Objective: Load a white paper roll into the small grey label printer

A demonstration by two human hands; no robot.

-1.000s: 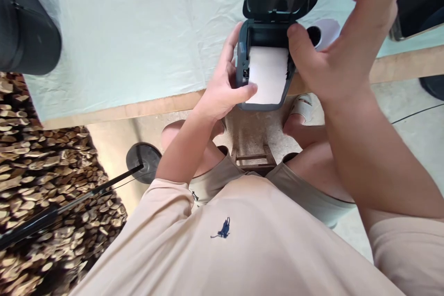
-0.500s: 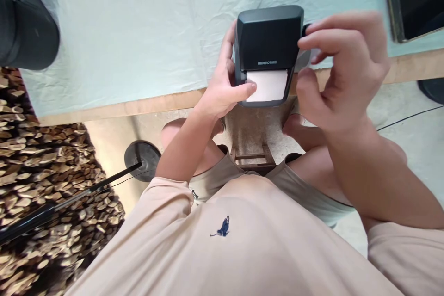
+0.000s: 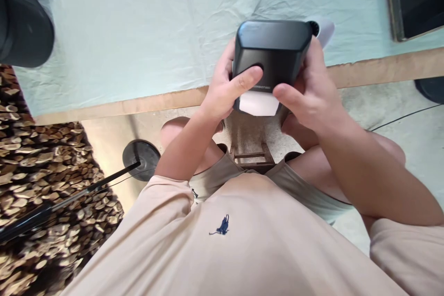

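Two bare hands grip a dark label printer [image 3: 272, 51] at the near edge of the cloth-covered tabletop [image 3: 138, 46]. Left hand [image 3: 225, 88] and right hand [image 3: 308, 97] curl their fingers around its sides, thumbs pressing the shut lid above a white label [image 3: 258, 104] sticking out of the slot.

— What can you read here?

— Very little. On the near face of the dark label printer [image 3: 272, 48] that you hold, small pale lettering [image 3: 264, 87] sits just above the white paper [image 3: 258, 103]. Your thumbs partly cover it; only an ending like "BOT" shows.

— Anything on your clothes?

— Your beige shirt [image 3: 243, 249] bears a small dark embroidered logo [image 3: 221, 226], a figure, no words.
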